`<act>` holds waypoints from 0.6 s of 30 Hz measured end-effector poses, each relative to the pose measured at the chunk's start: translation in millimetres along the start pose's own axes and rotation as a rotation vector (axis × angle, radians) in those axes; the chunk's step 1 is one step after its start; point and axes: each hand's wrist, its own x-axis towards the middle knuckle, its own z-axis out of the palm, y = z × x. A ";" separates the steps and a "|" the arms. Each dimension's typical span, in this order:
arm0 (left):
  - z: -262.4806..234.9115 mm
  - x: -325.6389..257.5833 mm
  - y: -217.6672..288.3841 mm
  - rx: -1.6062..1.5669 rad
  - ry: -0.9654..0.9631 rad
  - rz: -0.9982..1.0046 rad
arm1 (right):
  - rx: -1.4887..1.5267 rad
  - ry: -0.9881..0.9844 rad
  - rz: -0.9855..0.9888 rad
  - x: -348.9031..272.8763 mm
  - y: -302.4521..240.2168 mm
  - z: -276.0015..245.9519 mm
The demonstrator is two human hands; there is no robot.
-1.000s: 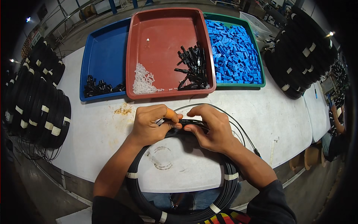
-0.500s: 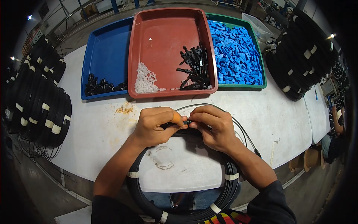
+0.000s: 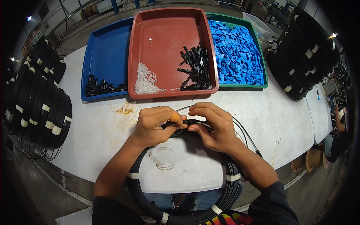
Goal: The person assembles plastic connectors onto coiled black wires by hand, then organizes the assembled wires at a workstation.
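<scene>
A black cable connector (image 3: pixel 191 122) sits above the far side of a coil of black cable (image 3: pixel 135 189). Thumb and fingers of my left hand (image 3: pixel 154 125) pinch it, and an orange wrap covers part of one finger. My right hand (image 3: pixel 219 129) is open beside it, thumb and forefinger parted below and above the connector's right end. Whether the right fingertips touch it I cannot tell. White tape bands bind the coil, which hangs over the table's near edge. A loose cable loop (image 3: pixel 245 131) curves right to a black end piece (image 3: pixel 258 153).
Beyond my hands stand a blue tray (image 3: pixel 108 45) with black parts, a red tray (image 3: pixel 168 33) with clear and black parts, and a green tray (image 3: pixel 261 56) full of blue clips. Taped cable coils are stacked left (image 3: pixel 37 108) and right (image 3: pixel 303 56) on the white table (image 3: pixel 288 127).
My right thumb and fingers have spread apart, letting go of the connector and leaving it in view. My left hand keeps its pinch, nearly in the same place.
</scene>
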 end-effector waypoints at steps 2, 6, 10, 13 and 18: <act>-0.2 1.2 2.2 0.010 -0.022 0.009 | -0.012 0.004 -0.009 -0.8 1.2 -0.5; -0.3 2.4 2.3 0.019 -0.034 0.057 | -0.009 -0.065 0.017 -1.8 0.5 -0.5; -1.6 2.8 1.9 0.050 -0.011 0.105 | 0.026 -0.040 0.053 0.3 -0.2 0.6; -3.4 1.5 2.3 0.120 -0.075 0.121 | 0.023 -0.078 0.028 -1.9 5.7 1.6; -1.0 -1.3 3.7 -0.053 0.052 -0.198 | 0.086 -0.039 0.053 -3.9 2.4 -1.1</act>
